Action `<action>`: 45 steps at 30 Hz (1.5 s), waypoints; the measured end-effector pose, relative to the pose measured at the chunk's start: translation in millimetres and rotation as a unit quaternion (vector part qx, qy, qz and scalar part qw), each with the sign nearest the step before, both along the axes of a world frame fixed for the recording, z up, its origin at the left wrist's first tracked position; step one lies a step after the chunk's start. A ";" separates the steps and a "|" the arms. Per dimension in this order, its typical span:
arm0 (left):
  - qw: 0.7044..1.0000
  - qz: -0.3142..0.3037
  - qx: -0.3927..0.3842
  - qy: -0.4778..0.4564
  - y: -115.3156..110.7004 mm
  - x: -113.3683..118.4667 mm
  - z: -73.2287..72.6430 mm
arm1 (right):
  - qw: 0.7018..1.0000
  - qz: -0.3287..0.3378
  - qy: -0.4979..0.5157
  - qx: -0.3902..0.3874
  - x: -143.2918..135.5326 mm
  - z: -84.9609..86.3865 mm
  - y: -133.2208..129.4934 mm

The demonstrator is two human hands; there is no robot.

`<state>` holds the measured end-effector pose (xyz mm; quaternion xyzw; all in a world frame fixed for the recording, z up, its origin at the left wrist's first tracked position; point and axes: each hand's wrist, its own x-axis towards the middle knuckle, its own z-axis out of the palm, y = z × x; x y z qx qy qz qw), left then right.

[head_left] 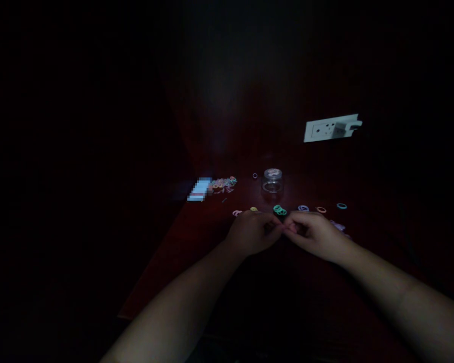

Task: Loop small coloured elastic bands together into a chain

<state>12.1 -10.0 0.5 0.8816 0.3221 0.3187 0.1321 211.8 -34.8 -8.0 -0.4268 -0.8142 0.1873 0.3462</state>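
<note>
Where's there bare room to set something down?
Bare patches of the dark red table show between its left edge and the left forearm, and right of the clear round jar, behind the row of coloured round bands. That row is crowded, as is the multicoloured heap beside the pale-blue rectangle.

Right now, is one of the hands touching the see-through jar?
No, the left hand and right hand come together nearer than the green rings, and the jar stands apart beyond them.
</note>
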 end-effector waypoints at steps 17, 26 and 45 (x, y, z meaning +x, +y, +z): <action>0.997 -0.070 0.043 0.006 9.6 -11.1 2.9 | 0.999 0.013 0.032 -0.038 -0.3 2.2 -2.3; 0.992 -0.095 0.042 0.070 32.6 -33.0 5.1 | 0.998 0.008 0.028 -0.051 1.1 0.3 -0.9; 0.986 -0.128 -0.026 0.103 38.5 -39.0 0.8 | 0.999 0.004 0.022 -0.047 1.8 0.0 -0.7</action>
